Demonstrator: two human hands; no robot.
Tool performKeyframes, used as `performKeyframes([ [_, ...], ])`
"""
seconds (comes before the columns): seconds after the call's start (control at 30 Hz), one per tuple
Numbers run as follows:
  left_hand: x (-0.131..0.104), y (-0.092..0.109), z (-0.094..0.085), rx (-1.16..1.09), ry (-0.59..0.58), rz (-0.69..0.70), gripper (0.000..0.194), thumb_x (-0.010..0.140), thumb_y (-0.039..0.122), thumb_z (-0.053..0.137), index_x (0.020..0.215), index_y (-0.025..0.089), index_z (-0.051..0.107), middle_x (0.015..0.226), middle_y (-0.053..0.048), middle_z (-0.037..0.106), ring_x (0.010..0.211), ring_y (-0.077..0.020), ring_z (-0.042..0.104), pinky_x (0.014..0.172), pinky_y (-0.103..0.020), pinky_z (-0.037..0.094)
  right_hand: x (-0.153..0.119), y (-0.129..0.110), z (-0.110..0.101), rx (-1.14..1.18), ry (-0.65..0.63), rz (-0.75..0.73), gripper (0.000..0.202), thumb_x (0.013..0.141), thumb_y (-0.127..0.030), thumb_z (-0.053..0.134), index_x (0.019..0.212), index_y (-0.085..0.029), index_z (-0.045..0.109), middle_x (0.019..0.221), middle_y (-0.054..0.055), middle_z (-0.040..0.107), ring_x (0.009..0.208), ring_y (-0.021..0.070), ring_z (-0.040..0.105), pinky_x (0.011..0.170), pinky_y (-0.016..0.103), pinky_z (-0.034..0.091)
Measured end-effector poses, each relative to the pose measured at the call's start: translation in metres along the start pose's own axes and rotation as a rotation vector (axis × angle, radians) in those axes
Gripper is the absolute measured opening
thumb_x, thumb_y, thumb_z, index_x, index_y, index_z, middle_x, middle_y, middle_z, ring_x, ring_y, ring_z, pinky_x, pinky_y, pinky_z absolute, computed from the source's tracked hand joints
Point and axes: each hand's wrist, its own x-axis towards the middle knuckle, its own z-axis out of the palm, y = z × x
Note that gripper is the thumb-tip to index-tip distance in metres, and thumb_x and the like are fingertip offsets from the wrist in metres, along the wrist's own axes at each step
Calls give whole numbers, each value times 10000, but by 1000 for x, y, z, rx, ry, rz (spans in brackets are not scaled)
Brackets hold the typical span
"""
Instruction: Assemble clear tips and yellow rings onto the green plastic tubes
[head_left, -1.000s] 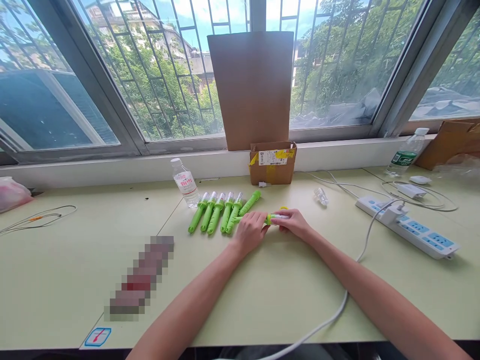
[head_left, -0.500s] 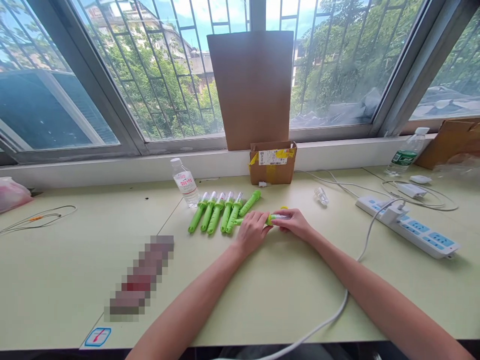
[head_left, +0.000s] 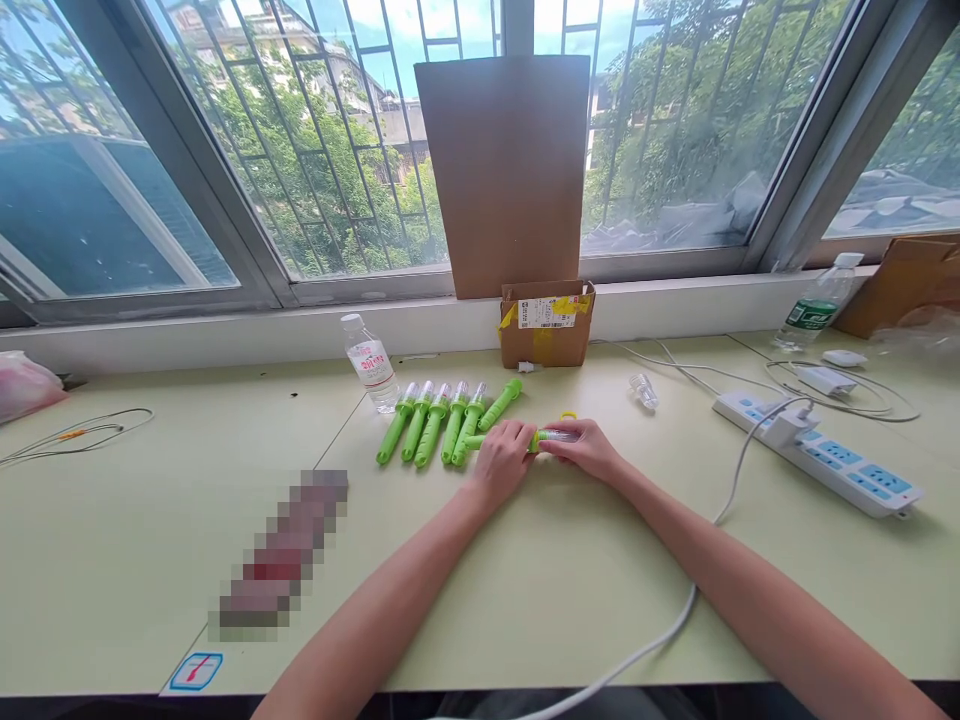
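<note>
- Green stick (head_left: 537, 438) lies sideways at the centre of the frame, low over the counter (head_left: 150, 520), held between both our hands.
- Left of it we see a water bottle (head_left: 370, 364), then a row of green sticks (head_left: 435, 425) lying side by side.
- Our left hand (head_left: 501, 463) has its fingers curled and pinching the stick's green end.
- Our right hand (head_left: 589, 449) has its fingers pressed on the clear end.
- Above stands a small cardboard box (head_left: 546, 325).
- Far right lies a power strip (head_left: 821, 452).

Head view — down over desk (head_left: 150, 560)
</note>
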Motion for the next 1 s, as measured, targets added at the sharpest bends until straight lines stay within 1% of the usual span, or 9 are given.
performKeyframes([
  [0.07,0,0,-1,-4,29,7,208,806,222,594,995,188,512,955,-60,582,894,-229,533,771,-348,451,0,-1,1,-12,14,4,487,603,-497,757,933,-141,718,591,0,598,500,118,514,475,249,416],
  [0.23,0,-1,-2,-91,65,52,252,813,269,583,1036,197,492,989,-61,557,919,-221,529,802,-356,456,0,0,2,-16,62,-17,492,597,-496,761,945,-151,712,621,4,610,517,125,528,484,252,437],
  [0.4,0,0,0,-104,111,83,178,851,258,530,1018,202,498,972,-64,553,907,-214,538,797,-362,458,-1,2,0,-18,55,-10,494,608,-496,752,966,-159,708,661,16,635,529,137,556,486,263,459],
  [0.47,0,2,1,-71,123,84,171,859,255,523,1018,199,500,945,-67,550,895,-221,541,781,-368,458,-1,3,0,-42,64,-60,496,600,-482,762,973,-158,710,709,34,664,599,165,600,546,282,493],
  [0.57,0,4,1,-16,131,47,299,855,278,540,1132,189,473,1015,-93,552,954,-245,537,810,-390,446,-2,4,0,-63,75,-154,466,600,-449,773,962,-162,715,818,57,698,746,205,643,669,308,524],
  [0.67,0,3,0,5,87,-18,322,859,357,540,1122,177,497,1037,-101,575,969,-253,549,821,-391,434,-2,4,2,-70,90,-177,461,606,-436,774,969,-158,713,844,66,707,777,215,652,703,318,530],
  [0.77,1,1,-1,-14,9,-50,284,881,418,490,1009,172,545,891,-72,613,850,-226,578,749,-354,435,-2,3,3,-89,99,-177,457,605,-437,773,962,-156,717,863,73,711,790,219,655,727,325,529],
  [0.83,1,1,-2,-6,6,-47,299,885,437,472,997,170,548,861,-70,615,829,-223,576,728,-344,430,-3,2,3,-106,101,-171,456,608,-447,767,957,-158,720,847,69,710,780,216,651,718,322,525],
  [1.0,1,1,-3,24,45,-14,297,890,423,464,1042,176,528,887,-72,606,848,-229,557,743,-351,420,-4,-3,4,-107,101,-106,454,628,-493,738,936,-158,724,758,51,683,656,180,610,582,284,490],
])
